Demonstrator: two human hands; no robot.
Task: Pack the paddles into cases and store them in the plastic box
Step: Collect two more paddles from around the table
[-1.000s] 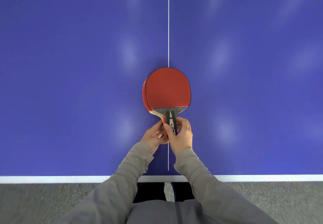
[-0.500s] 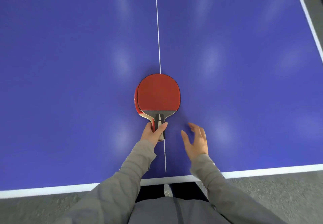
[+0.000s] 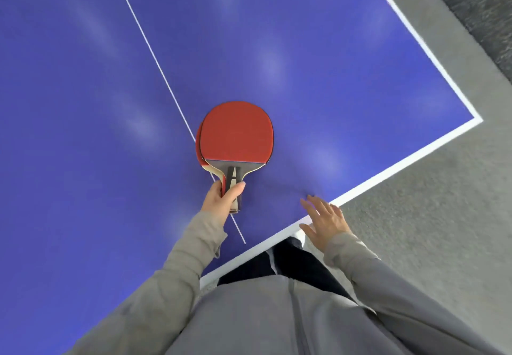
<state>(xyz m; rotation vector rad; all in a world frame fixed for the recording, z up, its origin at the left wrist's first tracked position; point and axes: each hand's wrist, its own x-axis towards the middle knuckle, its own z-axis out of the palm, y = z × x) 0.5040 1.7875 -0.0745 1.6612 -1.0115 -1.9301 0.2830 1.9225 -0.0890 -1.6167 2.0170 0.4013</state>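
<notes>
The blue table [image 3: 332,49] fills the view. Two stacked paddles [image 3: 237,130] sit over its white centre line, red faces up, long axis running away from the person, blades far, handles near. The left hand [image 3: 221,199] grips the handles. The right hand [image 3: 324,218] hovers at the table's near edge, fingers spread and holding nothing.

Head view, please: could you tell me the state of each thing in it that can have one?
Paddles: two stacked, top one red face up, handles held together, not yet in cases.
Left hand: grips both handles.
Right hand: open, fingers spread, holding nothing, above the near edge of the table.
</notes>
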